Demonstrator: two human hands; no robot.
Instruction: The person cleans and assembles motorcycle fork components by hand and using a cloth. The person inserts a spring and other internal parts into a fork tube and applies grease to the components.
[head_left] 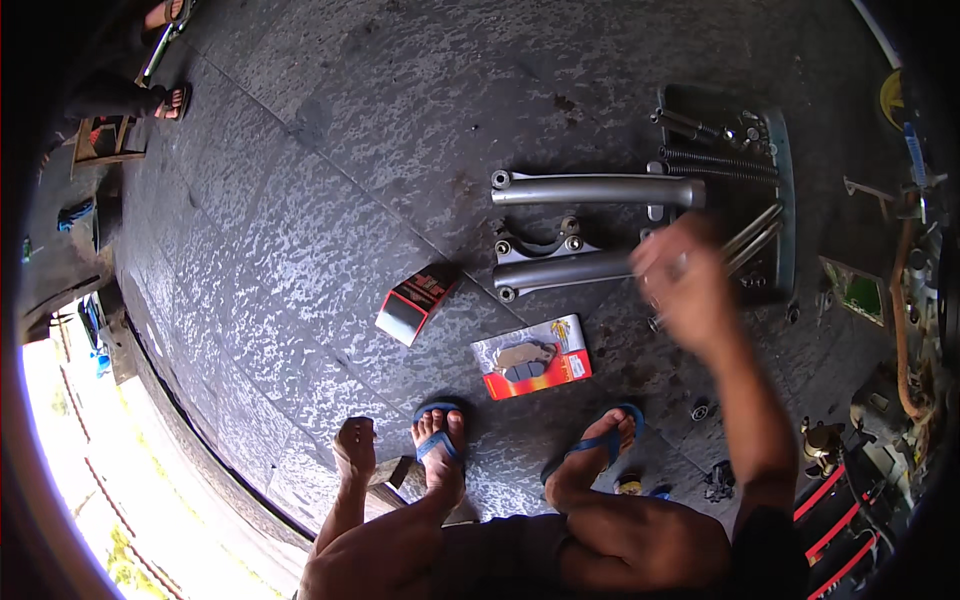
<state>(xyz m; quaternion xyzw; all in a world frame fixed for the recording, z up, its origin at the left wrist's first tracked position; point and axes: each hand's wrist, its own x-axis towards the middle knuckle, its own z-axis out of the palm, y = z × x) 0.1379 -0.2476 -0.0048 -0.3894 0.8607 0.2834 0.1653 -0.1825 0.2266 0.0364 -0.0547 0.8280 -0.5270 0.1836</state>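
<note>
A dark, mottled floor (300, 180) spreads below. The left hand (355, 447) hangs beside the left foot (438, 447), grip curled closed; rightward lie a black-and-red carton (420, 298), packaged brake pads (528, 362) and silver fork legs (600, 190) — the right hand (685, 285) blurs over the nearer leg's end, grip unclear — then a tray (787, 200) holding springs (720, 161).

The person wears dark shorts (500, 556) and a dark sleeve (770, 560), which is short and leaves the right forearm (760, 430) bare. On the feet are blue flip-flops (436, 443) with V-shaped straps. The left hand (355, 447) and right hand (690, 285) are bare.
</note>
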